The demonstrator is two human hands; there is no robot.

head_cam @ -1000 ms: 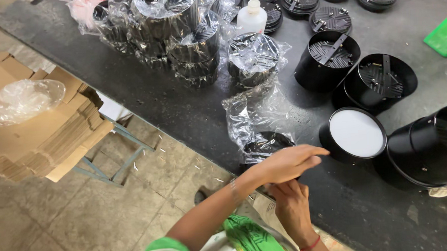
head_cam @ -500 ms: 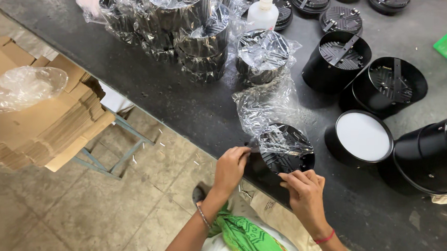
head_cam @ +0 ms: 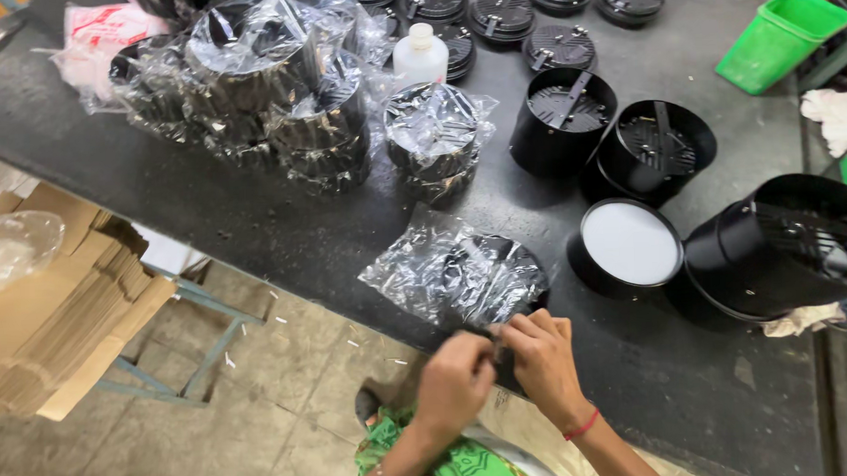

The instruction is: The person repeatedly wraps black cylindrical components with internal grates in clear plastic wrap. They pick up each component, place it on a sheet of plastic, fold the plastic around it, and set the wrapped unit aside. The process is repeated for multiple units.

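While both hands meet at the near edge of the dark worktable (head_cam: 254, 225), a person pinches the mouth of a clear plastic bag (head_cam: 425, 271) that wraps a black round housing (head_cam: 500, 273). The left hand (head_cam: 455, 382) and right hand (head_cam: 538, 356) sit knuckle to knuckle, fingers curled shut on the crinkled film and touching each other; what lies between the fingertips is hidden. The bagged housing rests on the table just above the hands, close to the edge. Beside it stands an unbagged housing with a white disc face (head_cam: 630, 245), and more open black housings (head_cam: 655, 145) stand beyond. A heap of already bagged housings (head_cam: 268, 74) and a white bottle (head_cam: 421, 52) stand farther back. Judging from the placement, a hard tug on the thin film could tear it, or drag the piece off the edge toward the floor (head_cam: 260, 403), near the stacked flat cardboard (head_cam: 51, 317).
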